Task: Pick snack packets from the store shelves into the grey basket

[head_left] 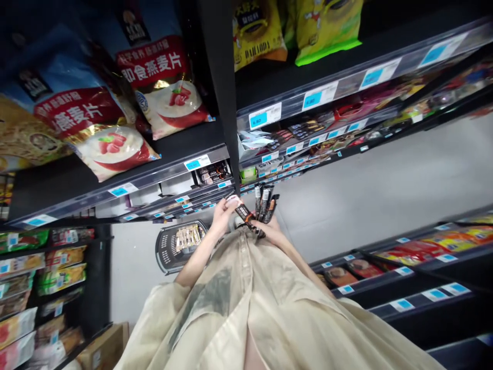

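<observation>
Left hand [223, 216]: grip pinches one slim black packet with white and orange print [243, 211], held before the waist. Right hand [271, 229]: grip clasps a fanned bunch of slim black packets [265, 199], just beside it. Beyond: dark-grey perforated plastic basket [165, 249] on pale floor [131, 262], containing beige packets [188, 238].

Shop aisle: price tags [265, 118] along dark shelves [308, 77], packaged oatmeal bags [165, 82], shopping basket [165, 249] on floor.
</observation>
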### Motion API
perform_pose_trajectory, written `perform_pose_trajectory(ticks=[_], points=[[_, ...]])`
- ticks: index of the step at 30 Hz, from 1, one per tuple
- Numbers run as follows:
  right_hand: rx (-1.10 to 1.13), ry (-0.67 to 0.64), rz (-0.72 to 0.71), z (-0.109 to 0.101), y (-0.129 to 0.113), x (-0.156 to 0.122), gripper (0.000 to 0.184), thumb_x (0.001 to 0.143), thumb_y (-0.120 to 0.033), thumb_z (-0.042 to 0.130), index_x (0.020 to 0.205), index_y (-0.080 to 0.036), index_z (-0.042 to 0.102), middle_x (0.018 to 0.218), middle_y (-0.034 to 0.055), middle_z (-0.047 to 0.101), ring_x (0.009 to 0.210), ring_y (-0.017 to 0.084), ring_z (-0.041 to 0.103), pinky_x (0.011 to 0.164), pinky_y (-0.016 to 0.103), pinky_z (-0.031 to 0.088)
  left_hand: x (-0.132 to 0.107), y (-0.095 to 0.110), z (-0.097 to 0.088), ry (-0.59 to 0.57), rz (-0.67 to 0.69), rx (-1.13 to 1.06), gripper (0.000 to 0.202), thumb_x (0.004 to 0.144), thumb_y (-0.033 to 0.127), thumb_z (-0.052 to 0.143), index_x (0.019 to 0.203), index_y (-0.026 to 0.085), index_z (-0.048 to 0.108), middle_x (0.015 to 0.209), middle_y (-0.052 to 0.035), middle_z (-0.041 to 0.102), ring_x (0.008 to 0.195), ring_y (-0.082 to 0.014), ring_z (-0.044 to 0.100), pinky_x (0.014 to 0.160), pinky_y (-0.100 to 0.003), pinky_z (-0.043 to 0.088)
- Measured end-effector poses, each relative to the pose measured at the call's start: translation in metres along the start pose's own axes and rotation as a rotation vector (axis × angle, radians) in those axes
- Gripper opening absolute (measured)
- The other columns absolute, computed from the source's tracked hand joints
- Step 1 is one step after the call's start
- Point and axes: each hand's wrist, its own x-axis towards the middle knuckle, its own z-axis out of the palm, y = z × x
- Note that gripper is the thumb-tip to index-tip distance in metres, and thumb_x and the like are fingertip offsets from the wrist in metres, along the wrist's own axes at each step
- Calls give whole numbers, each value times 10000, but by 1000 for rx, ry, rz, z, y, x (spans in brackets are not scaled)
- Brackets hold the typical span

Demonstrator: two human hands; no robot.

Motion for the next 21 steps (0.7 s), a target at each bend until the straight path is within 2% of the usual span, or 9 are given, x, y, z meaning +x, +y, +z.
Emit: perform_pose_trajectory(ticks=[2,6,10,12,14,17,19,21], points=[[43,74,-23,-4,-1,3,365,578,-317,959,869,-220,761,907,18,809,792,221,778,748,338,648,3,8,-8,131,76,-58,491,699,489,913,999,189,666,1049,-83,787,1012,-219,738,827,-298,571],[141,105,-33,-13,-12,7,361,564,-326,958,826,-233,726,949,35,817,806,230,785,718,351,656,4,22,-26,343,199,-160,542,717,402,914,1123,260,584,1160,-50,755,1090,-200,719,863,-315,588],[148,116,-48,-16,-23,9,368,545,-287,957,816,-230,715,941,49,819,765,240,783,661,348,651,-4,23,-32,408,209,-115,607,736,422,891,1207,308,525,1167,-25,728,1063,-175,713,863,-317,594],[151,116,-57,-15,-25,10,371,544,-278,953,822,-226,712,940,52,819,758,240,782,653,346,648,-9,21,-31,382,242,-96,635,729,432,893,1239,324,531,1128,-10,722,1022,-165,716,855,-315,596],[152,116,-56,-12,-24,10,379,533,-277,954,815,-223,708,932,49,819,743,231,778,649,339,644,-14,20,-29,353,313,-75,560,729,418,897,1191,310,600,1082,-9,723,995,-168,723,850,-317,598],[142,109,-45,-9,-19,9,384,533,-294,957,816,-218,708,925,47,818,746,223,773,662,333,640,-26,24,-29,248,482,85,254,740,375,900,845,240,712,929,-36,732,1003,-219,730,927,-417,605],[131,103,-41,-8,-15,9,374,553,-299,952,830,-218,713,924,42,817,752,218,770,675,332,635,-37,29,-31,66,521,233,263,704,355,926,648,234,699,798,-52,725,1002,-273,735,1001,-541,584],[123,95,-47,-7,-12,9,347,587,-290,937,847,-213,720,936,41,815,753,211,766,689,330,630,-48,37,-33,-180,439,335,235,664,324,951,634,248,730,762,-61,740,1009,-313,747,1068,-628,541]])
